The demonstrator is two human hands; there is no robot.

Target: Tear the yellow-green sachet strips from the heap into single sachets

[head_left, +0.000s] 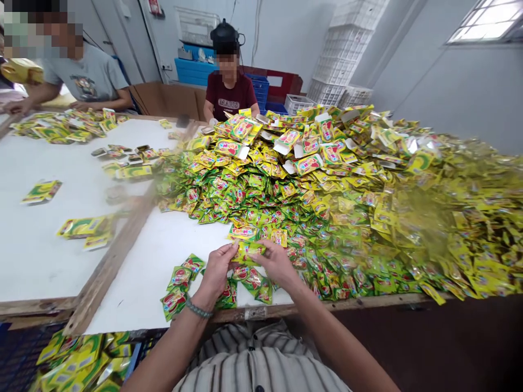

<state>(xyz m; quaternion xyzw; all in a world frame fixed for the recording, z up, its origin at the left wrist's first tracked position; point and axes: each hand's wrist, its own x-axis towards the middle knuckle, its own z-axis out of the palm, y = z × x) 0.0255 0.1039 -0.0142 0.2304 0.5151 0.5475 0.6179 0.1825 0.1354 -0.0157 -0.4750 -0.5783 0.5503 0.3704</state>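
Note:
Between my two hands, over the front of the white table, is a small yellow-green candy box (pixel 247 252). The fingers of my left hand (pixel 218 267) pinch its left end. My right hand (pixel 278 262) grips the right end with thumb and fingers. Just beyond it lies another yellow box (pixel 242 232) with red and pink print. Small green candy packets (pixel 254 280) lie below and around my hands, and more packets (pixel 180 277) sit to the left of my left wrist.
A large heap of packets and boxes (pixel 253 190) covers the table's middle and right. A wooden strip (pixel 118 256) divides the white tabletop. Yellow boxes (pixel 81 227) lie left of it. A crate of boxes (pixel 87 359) stands below. Two co-workers sit across the table.

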